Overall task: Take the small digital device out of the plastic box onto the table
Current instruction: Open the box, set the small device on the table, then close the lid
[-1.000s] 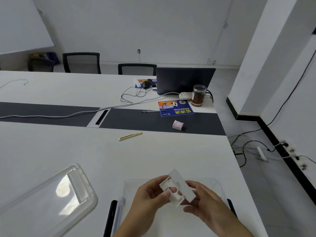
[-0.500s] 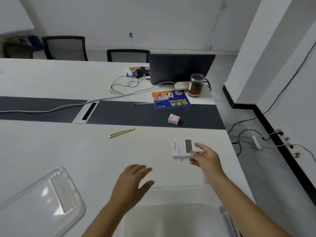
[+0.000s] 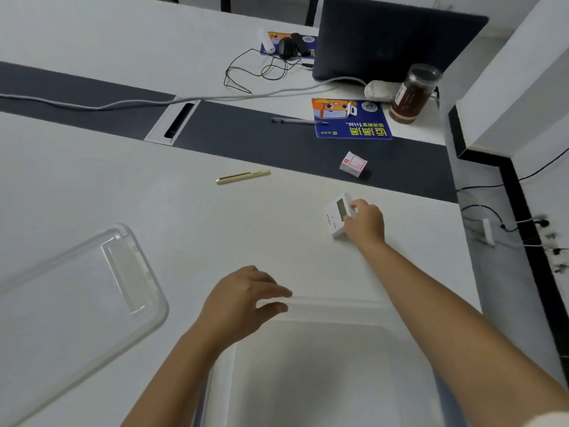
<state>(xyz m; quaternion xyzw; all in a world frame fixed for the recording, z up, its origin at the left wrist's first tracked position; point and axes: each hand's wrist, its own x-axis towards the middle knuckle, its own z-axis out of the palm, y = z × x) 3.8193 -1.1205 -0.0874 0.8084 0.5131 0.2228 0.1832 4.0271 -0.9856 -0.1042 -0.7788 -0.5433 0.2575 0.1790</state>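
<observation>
The small white digital device (image 3: 337, 214) with a grey screen stands tilted on the white table (image 3: 215, 229), beyond the box on the right. My right hand (image 3: 365, 224) grips its right side with fingers and thumb. The clear plastic box (image 3: 323, 365) sits near the front edge with nothing visible inside it. My left hand (image 3: 243, 300) rests at the box's far rim, thumb and fingers closed on that rim.
The box's clear lid (image 3: 77, 306) lies to the left. Farther back lie a gold pen (image 3: 243, 176), a small red-and-white carton (image 3: 353, 164), a blue pad (image 3: 351, 122), a brown jar (image 3: 414, 94), a laptop (image 3: 394, 41) and cables. The table's right edge is close to the device.
My right hand has carried the device from above the box to the table beyond it and set it down. My left hand let go of the device and dropped onto the box's rim.
</observation>
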